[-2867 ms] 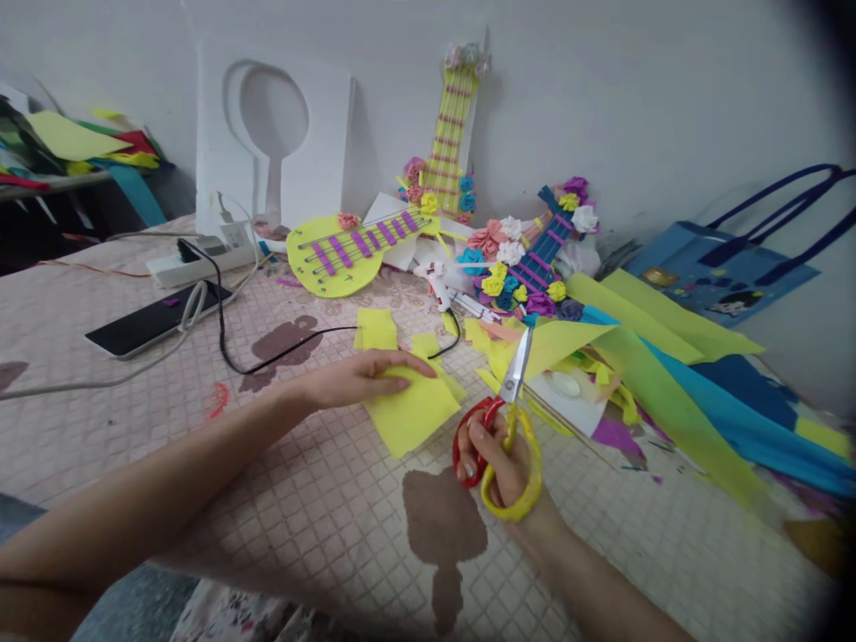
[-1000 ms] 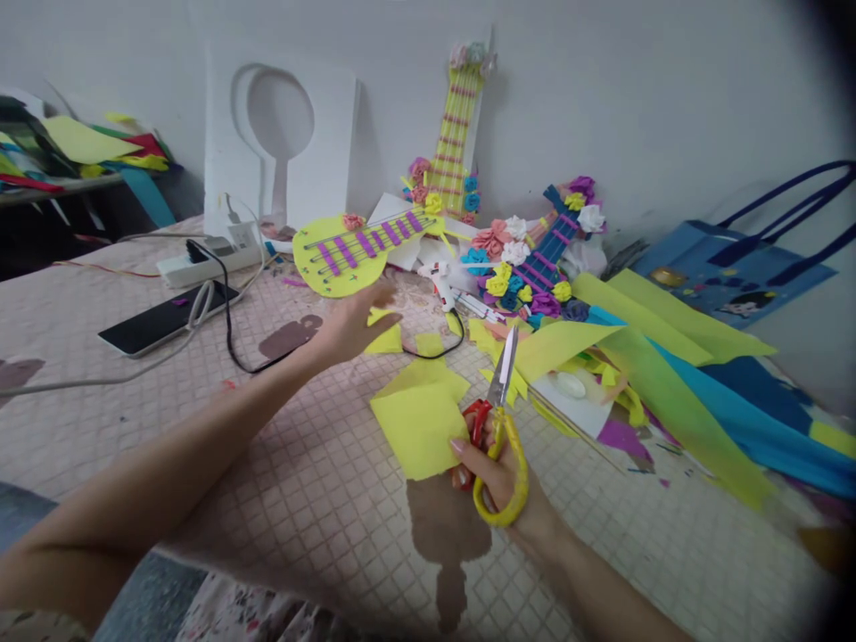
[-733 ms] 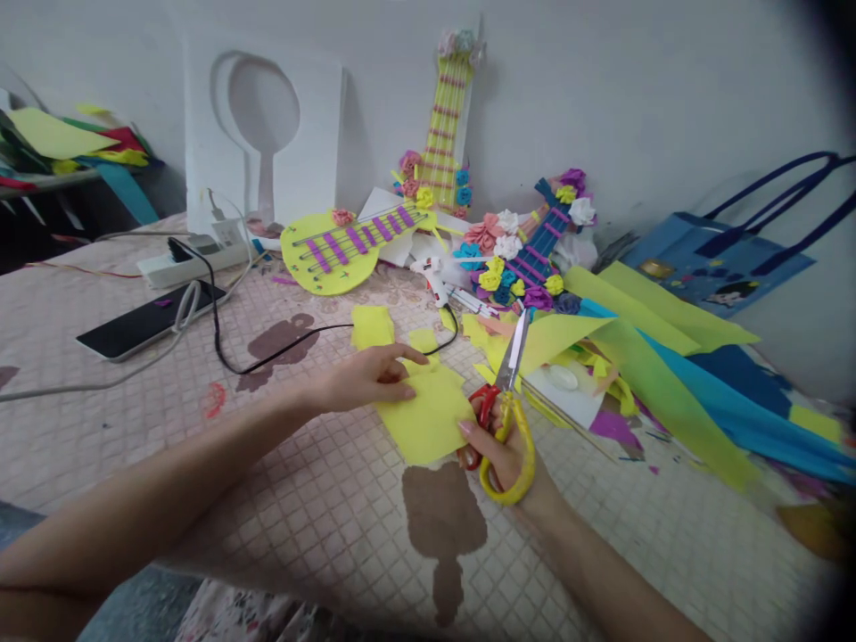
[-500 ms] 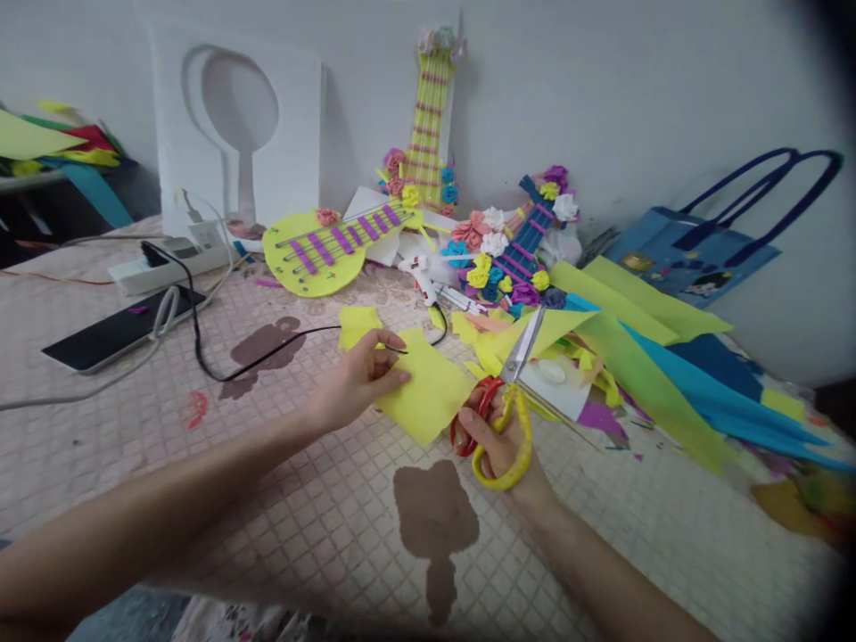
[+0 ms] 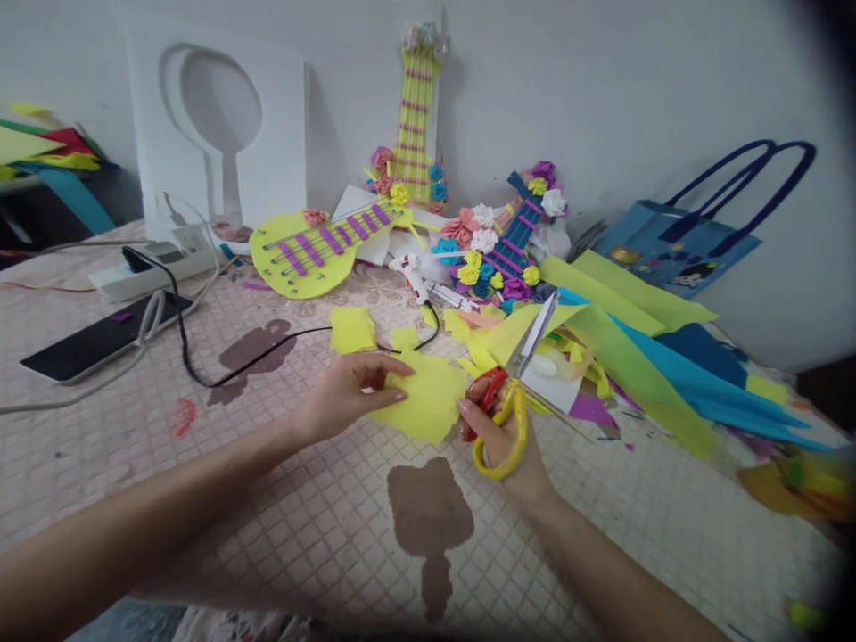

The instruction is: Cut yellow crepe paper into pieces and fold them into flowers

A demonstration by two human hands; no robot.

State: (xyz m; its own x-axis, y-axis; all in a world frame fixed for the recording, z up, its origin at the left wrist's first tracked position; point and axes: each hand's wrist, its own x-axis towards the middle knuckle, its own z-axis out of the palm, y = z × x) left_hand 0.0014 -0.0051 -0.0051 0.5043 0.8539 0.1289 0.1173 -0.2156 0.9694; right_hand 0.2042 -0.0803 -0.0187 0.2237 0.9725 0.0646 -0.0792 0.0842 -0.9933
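Observation:
My left hand (image 5: pixel 351 392) pinches the left edge of a yellow sheet piece (image 5: pixel 424 406) that lies on the patterned tablecloth (image 5: pixel 281 535). My right hand (image 5: pixel 498 437) grips red and yellow scissors (image 5: pixel 512 383), blades closed and pointing up to the right. Its forefinger touches the right edge of the same yellow piece. A smaller yellow scrap (image 5: pixel 352 328) lies just beyond my left hand.
Behind stand paper guitars with flowers: a yellow one (image 5: pixel 314 250), an upright one (image 5: pixel 411 116) and a blue one (image 5: pixel 512 241). A glue gun (image 5: pixel 411 272) with a black cord, a power strip (image 5: pixel 144 272) and a phone (image 5: pixel 94 334) lie left. Coloured sheets (image 5: pixel 662 374) and a blue bag (image 5: pixel 682 250) fill the right.
My left hand reached out over the table, then came back and took hold of the yellow piece. The right hand with the scissors has closed in on the piece's right edge.

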